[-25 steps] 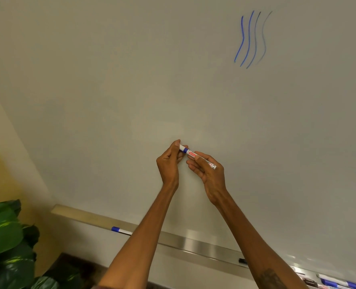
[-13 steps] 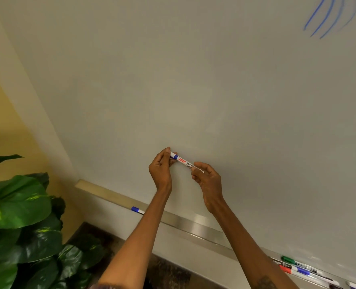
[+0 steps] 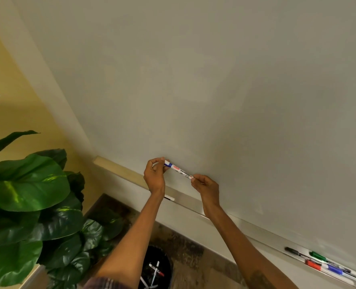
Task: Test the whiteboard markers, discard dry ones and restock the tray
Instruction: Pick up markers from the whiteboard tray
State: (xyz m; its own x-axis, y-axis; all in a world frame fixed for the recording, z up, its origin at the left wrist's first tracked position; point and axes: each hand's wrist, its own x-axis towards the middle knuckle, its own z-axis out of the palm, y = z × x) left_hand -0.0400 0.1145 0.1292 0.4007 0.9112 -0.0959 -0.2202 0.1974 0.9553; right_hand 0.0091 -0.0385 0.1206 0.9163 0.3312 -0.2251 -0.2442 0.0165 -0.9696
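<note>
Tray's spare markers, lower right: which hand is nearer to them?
Right. The right hand, pinching the tail of the held marker, is up-left of the spare markers; the left hand, on its blue end, is farther left.

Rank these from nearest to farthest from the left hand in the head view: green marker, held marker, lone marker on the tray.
1. The held marker, pinched at its blue end by the left hand.
2. The lone marker, on the tray just below that wrist.
3. The green marker, far right along the tray.
</note>
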